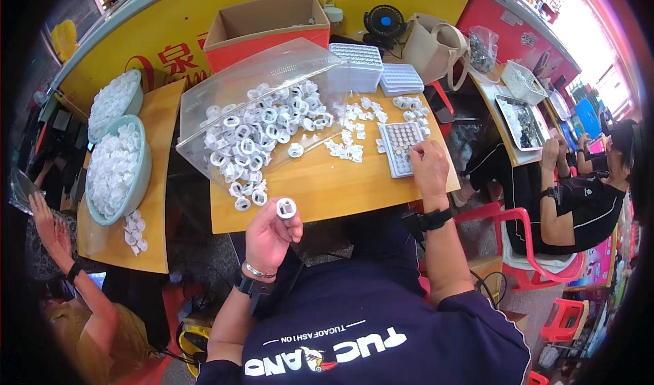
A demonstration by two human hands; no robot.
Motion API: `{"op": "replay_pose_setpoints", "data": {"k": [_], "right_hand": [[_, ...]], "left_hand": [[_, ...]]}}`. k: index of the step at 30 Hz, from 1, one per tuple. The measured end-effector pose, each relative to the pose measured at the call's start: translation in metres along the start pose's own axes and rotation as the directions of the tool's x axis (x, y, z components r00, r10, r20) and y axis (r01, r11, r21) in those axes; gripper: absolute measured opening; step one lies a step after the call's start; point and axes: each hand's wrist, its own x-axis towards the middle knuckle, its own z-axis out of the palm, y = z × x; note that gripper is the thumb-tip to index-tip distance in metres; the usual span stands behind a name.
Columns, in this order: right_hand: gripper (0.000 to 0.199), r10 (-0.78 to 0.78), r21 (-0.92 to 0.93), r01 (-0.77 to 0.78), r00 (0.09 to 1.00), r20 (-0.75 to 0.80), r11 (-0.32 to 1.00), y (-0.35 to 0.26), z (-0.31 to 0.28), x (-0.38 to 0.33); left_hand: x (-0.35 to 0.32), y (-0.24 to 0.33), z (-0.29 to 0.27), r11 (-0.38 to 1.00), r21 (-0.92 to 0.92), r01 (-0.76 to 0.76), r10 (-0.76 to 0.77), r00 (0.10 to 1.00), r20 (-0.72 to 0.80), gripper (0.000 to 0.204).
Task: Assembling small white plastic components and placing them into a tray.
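My left hand (pixel 268 237) is closed around a round white plastic part (pixel 286 208) with a dark opening in its face, held up off the table's near edge. At the right side of a small light-coloured tray (pixel 400 169), my right hand (pixel 430 168) has its fingertips pinched together over the rows of small round silvery pieces (pixel 402 137). What sits between those fingertips is hidden. Many similar white round parts (pixel 242 146) lie heaped on and around a clear plastic tray (pixel 204 129). Small flat white pieces (pixel 354 129) are scattered between the heap and the small tray.
Behind the heap stands an open cardboard box (pixel 266 34), beside stacked white trays (pixel 355 65), a fan (pixel 385 22) and a beige bag (pixel 432 48). Two tubs of white parts (pixel 119 170) stand on the left table. Co-workers sit on both sides; a pink chair (pixel 524 238) is at right.
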Motion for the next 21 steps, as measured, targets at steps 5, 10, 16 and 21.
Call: {"op": "replay_pose_setpoints", "data": {"k": [5, 10, 16, 21], "right_hand": [[0.009, -0.045, -0.007, 0.045, 0.999, -0.008, 0.999, 0.004, 0.003, 0.001], [0.009, -0.031, 0.184, 0.043, 0.997, -0.070, 0.982, -0.020, -0.013, 0.003], [0.005, -0.151, 0.695, -0.008, 0.974, 0.168, 0.719, -0.100, -0.031, -0.025], [0.008, -0.449, 0.826, 0.182, 0.889, 0.094, 0.533, -0.162, -0.031, -0.059]], "left_hand": [[-0.001, -0.001, 0.003, 1.000, -0.005, -0.015, 0.016, 1.000, 0.015, 0.028], [-0.004, 0.001, 0.003, 0.998, -0.003, -0.055, 0.055, 0.997, 0.055, 0.029], [-0.005, 0.005, 0.021, 1.000, 0.021, -0.020, 0.019, 0.997, 0.080, 0.030], [-0.007, 0.005, 0.035, 0.999, 0.034, 0.008, -0.013, 0.991, 0.134, 0.030]]}}
